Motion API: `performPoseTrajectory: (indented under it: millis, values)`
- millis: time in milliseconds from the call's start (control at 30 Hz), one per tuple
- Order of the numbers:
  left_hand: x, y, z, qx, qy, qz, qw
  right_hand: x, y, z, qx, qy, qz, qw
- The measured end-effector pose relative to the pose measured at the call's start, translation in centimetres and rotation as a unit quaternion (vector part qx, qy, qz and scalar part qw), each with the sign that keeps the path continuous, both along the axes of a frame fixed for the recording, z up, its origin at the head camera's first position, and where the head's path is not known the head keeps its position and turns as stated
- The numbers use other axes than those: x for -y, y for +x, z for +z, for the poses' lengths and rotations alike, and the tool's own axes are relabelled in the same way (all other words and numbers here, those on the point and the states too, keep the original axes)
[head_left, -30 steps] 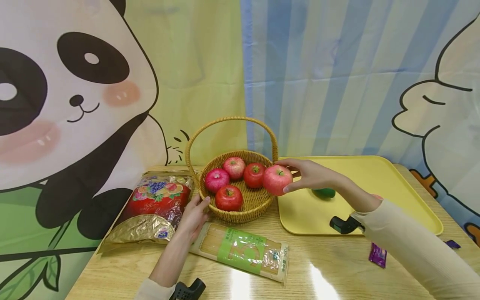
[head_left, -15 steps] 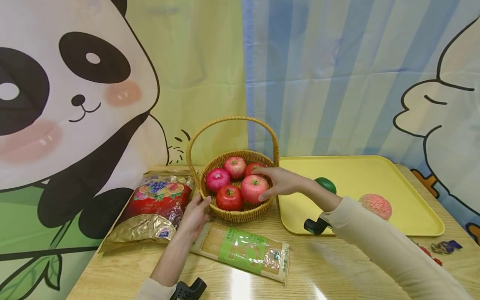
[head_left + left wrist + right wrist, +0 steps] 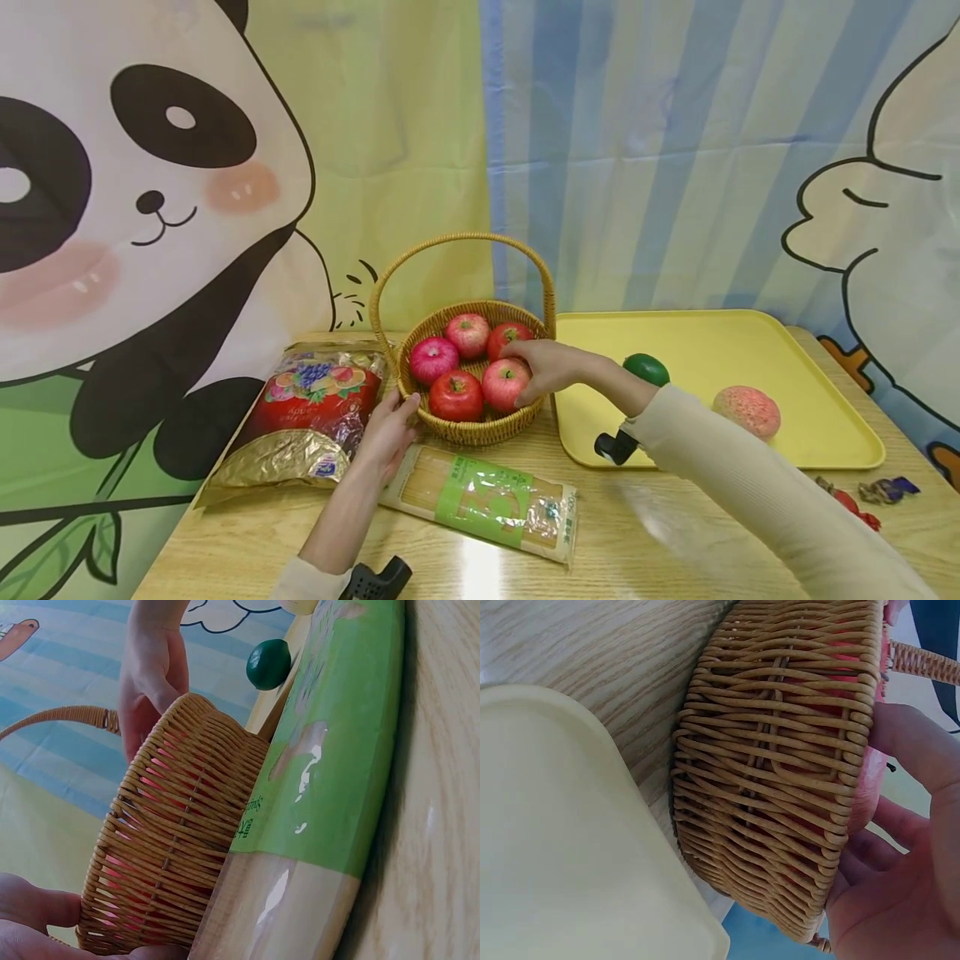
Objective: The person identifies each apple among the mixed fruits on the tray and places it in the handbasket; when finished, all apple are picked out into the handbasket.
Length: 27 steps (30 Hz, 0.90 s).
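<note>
A wicker basket (image 3: 465, 433) with a tall handle holds several red apples. My right hand (image 3: 528, 373) reaches into it from the right, fingers curled round a pink-red apple (image 3: 499, 383) that sits among the others at the basket's front right. The right wrist view shows the basket wall (image 3: 780, 765) and my fingers (image 3: 907, 847) round the pink apple at its rim. My left hand (image 3: 393, 417) rests with straight fingers against the basket's left wall. In the left wrist view, that hand (image 3: 30, 922) touches the weave (image 3: 172, 847).
A yellow tray (image 3: 720, 350) right of the basket carries a green fruit (image 3: 647, 368) and a pink netted fruit (image 3: 747, 412). A noodle packet (image 3: 483, 502) lies in front of the basket, a red snack bag (image 3: 311, 408) to its left. Candy wrappers (image 3: 862, 496) lie at the right edge.
My right hand carried the pink apple left from above the tray's edge and lowered it into the basket. The left hand stayed on the basket.
</note>
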<state>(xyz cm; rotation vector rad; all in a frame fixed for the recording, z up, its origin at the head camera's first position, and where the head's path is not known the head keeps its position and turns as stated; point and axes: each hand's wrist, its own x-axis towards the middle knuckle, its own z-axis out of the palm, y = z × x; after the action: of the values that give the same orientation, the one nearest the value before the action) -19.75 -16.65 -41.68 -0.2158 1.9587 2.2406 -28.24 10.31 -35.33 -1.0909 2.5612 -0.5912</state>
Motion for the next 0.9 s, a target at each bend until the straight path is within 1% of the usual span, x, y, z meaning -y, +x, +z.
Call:
performPoseTrajectory:
  millis: [233,500,633,733,800,833,900]
  values:
    - [0.1,0.1,0.0,0.007,-0.009,-0.003,0.9999,0.8,-0.1,0.3,0.021,0.048,-0.002,0.999]
    - [0.1,0.0,0.0,0.003,-0.004,-0.001,1.0,1.1,-0.3,0.7,0.051,0.081,-0.014,0.995]
    - [0.1,-0.1,-0.1,0.002,-0.001,-0.003,1.0,1.0,-0.2,0.9,0.043,0.094,0.0,0.995]
    - [0.1,0.0,-0.2,-0.002,-0.001,-0.003,1.0,0.9,0.1,1.0,0.028,0.091,0.009,0.995]
    - [0.1,0.1,-0.2,-0.01,-0.016,-0.004,0.9998,0.8,0.4,1.0,0.017,0.082,0.013,0.996]
    - [0.2,0.1,-0.3,-0.015,-0.036,-0.004,0.9992,0.7,0.6,1.1,0.011,0.077,0.013,0.997]
    - [0.4,0.3,-0.2,-0.025,-0.093,-0.001,0.9953,0.4,1.1,1.2,-0.003,0.067,0.013,0.998]
